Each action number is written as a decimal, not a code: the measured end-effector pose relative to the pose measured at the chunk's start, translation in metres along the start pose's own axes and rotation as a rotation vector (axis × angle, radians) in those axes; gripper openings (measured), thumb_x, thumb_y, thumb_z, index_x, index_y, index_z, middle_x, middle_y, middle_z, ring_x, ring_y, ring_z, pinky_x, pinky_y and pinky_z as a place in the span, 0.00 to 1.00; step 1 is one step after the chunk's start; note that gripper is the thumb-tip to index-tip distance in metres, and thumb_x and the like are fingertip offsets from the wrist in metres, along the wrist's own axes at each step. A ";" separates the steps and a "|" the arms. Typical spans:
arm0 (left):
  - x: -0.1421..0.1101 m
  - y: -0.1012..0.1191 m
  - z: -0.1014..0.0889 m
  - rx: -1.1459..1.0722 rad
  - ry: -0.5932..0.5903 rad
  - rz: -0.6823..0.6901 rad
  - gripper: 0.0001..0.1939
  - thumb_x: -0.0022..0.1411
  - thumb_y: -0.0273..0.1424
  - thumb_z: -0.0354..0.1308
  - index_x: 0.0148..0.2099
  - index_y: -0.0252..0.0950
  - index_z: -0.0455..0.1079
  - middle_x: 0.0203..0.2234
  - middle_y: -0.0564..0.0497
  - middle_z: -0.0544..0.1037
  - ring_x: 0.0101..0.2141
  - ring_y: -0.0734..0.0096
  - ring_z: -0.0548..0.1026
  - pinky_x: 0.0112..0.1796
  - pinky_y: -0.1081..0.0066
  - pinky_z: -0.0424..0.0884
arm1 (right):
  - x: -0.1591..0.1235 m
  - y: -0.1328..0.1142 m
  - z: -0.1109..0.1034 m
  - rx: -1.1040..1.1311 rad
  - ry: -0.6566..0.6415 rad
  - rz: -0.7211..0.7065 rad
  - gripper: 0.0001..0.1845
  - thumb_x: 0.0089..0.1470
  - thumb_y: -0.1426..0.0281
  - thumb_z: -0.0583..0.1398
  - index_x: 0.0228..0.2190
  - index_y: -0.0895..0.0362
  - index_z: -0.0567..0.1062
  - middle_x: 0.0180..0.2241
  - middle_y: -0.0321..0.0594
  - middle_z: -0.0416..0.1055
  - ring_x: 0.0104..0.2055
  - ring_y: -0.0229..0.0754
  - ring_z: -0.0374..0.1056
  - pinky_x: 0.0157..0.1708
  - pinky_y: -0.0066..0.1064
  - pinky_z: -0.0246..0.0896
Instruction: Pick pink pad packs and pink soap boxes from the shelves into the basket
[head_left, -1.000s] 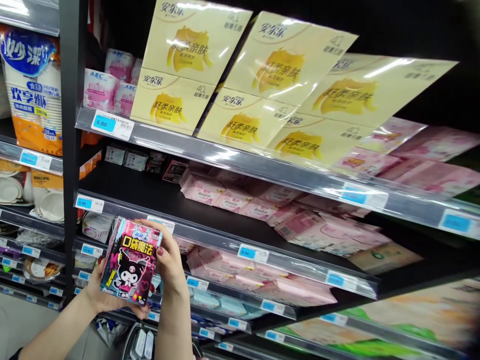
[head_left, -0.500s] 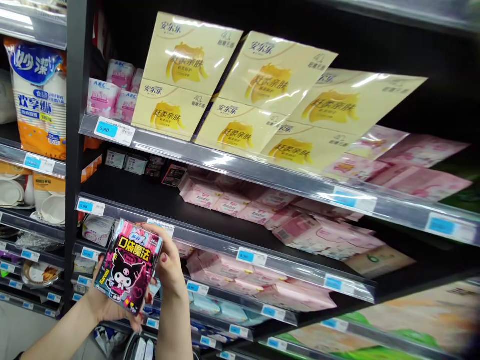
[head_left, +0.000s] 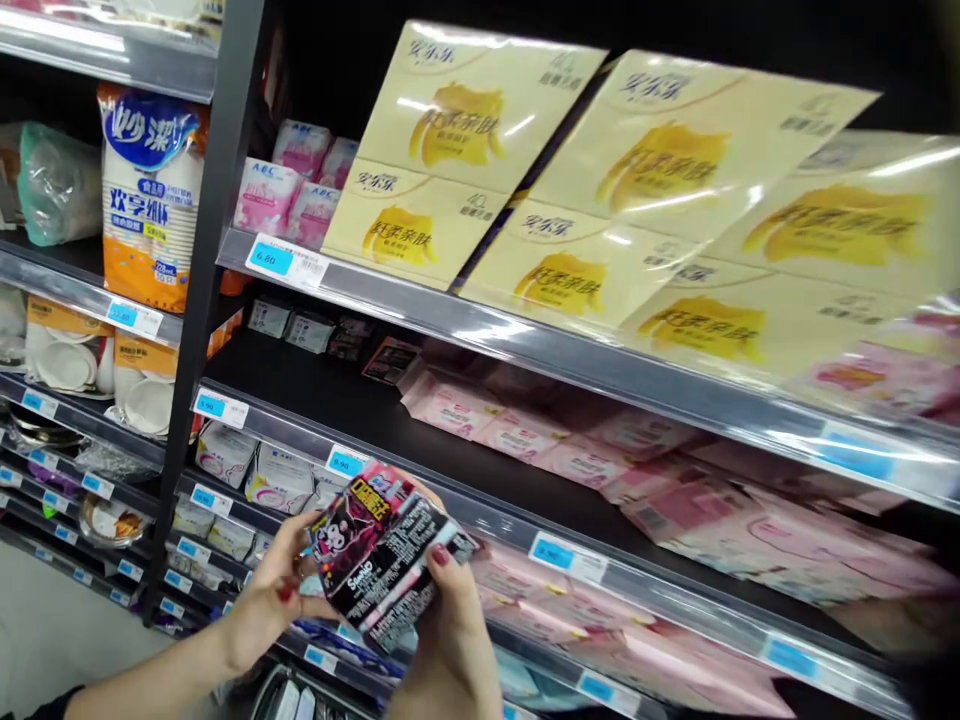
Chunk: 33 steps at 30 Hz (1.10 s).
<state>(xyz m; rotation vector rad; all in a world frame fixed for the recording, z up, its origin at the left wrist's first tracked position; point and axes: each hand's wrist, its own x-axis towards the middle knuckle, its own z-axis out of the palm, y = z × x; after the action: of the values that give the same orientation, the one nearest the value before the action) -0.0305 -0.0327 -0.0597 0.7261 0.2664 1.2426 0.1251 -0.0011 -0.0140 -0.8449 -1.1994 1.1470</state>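
Note:
A black and pink pack of sanitary pads (head_left: pixel 386 560) with a cartoon figure is held tilted in front of the shelves, its printed side panel turned partly toward me. My right hand (head_left: pixel 454 610) grips it from the right, the red-nailed thumb lying on the printed side and the other fingers mostly hidden behind. At the left edge, my left hand (head_left: pixel 274 590) has its fingers against the pack, with its thumb below the lower left corner. Just beyond the pack runs a shelf edge with a price tag (head_left: pixel 349 462).
Large yellow boxes (head_left: pixel 435 125) stand stacked on the upper shelf. Pink packs (head_left: pixel 457 405) line the shelf below, and white packs (head_left: pixel 281 480) sit lower left. A dark upright post (head_left: pixel 199 270) separates these from bagged paper cups (head_left: pixel 150 200). An open dark container (head_left: pixel 289 695) shows at the bottom.
The pack has been turned from its front to show its side panel. Both hands have moved right in view with it, and the camera view has shifted left.

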 end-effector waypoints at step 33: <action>-0.011 0.016 -0.003 0.182 0.405 -0.179 0.31 0.40 0.42 0.74 0.46 0.34 0.74 0.40 0.45 0.81 0.41 0.56 0.78 0.41 0.66 0.72 | 0.002 0.022 0.003 0.019 -0.166 -0.013 0.35 0.51 0.42 0.57 0.53 0.49 0.69 0.54 0.43 0.68 0.55 0.53 0.65 0.52 0.41 0.62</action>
<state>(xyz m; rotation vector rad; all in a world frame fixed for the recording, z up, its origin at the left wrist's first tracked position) -0.0484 -0.0390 -0.0541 0.5856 0.7692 1.1959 0.1179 0.0059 -0.0336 -0.7375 -1.3251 1.2345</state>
